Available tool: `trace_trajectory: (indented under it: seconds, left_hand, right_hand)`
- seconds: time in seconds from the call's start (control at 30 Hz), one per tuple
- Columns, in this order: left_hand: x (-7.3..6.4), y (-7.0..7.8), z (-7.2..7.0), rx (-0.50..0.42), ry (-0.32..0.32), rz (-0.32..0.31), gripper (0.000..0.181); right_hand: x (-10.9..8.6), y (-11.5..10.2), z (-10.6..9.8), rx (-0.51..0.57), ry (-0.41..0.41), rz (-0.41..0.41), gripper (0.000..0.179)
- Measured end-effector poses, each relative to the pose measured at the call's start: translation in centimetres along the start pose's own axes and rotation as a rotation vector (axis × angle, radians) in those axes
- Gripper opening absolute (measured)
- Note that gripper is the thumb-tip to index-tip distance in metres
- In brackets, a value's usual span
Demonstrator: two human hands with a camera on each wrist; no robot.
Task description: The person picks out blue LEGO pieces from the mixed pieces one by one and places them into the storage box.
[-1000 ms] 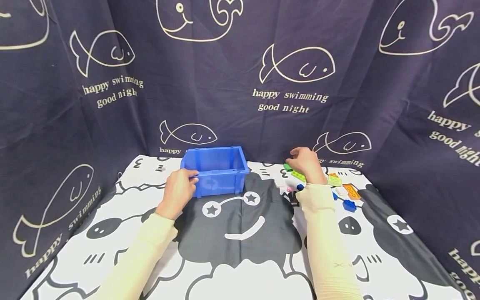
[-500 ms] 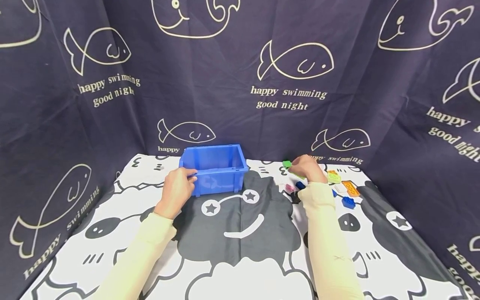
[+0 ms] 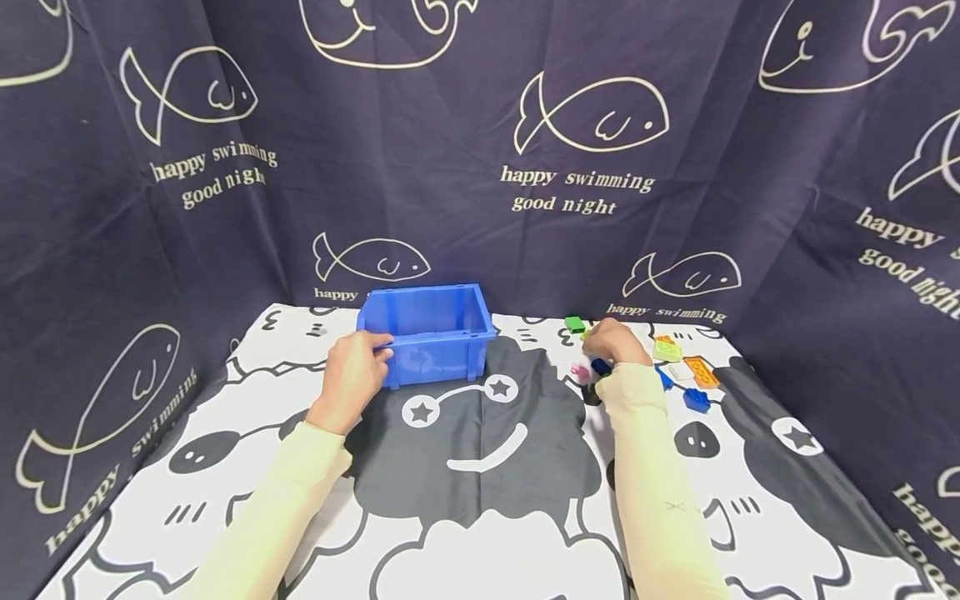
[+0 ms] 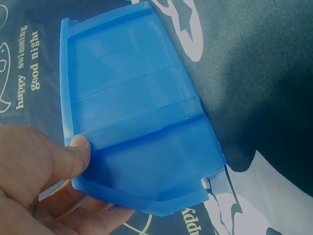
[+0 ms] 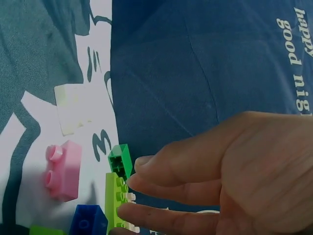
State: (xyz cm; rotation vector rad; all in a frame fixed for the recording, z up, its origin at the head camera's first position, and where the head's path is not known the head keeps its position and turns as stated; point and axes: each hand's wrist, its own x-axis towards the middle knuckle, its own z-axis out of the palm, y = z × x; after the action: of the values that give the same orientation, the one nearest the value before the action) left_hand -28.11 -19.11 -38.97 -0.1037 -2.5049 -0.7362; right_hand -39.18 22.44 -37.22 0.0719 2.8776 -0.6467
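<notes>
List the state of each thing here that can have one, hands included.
Blue bin: upright, open-topped.
Left hand: gripping that bin's rim.
Long lime brick: lying down, partly hidden.
Right hand: at that brick; whether gripping, unclear.
Green brick: hollow underside showing.
Pink brick: on its side, studs pointing sideways.
Orange brick: seemingly hollow side up.

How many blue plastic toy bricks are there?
3 visible: a dark blue plastic brick left of the cream fabric right sleeve; right of it, a partly hidden blue brick and, farther right, a studded blue brick. More may be hidden.
</notes>
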Motion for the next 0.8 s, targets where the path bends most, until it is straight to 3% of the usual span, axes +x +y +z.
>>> trace_trajectory:
  seconds: [0.1,0.37,0.8]
  left_hand:
    - [0.0,0.0,-0.1,0.001,-0.002,-0.004,0.024]
    - [0.1,0.1,-0.1,0.004,-0.014,-0.008,0.024]
    - [0.1,0.1,0.0,0.008,0.0,-0.004,0.023]
  right_hand:
    - [0.3,0.2,0.2,-0.024,-0.002,-0.02,0.004]
    - [1.6,0.5,0.9,-0.082,-0.032,-0.006,0.013]
    - [2.4,1.0,2.0,-0.006,-0.001,0.096,0.016]
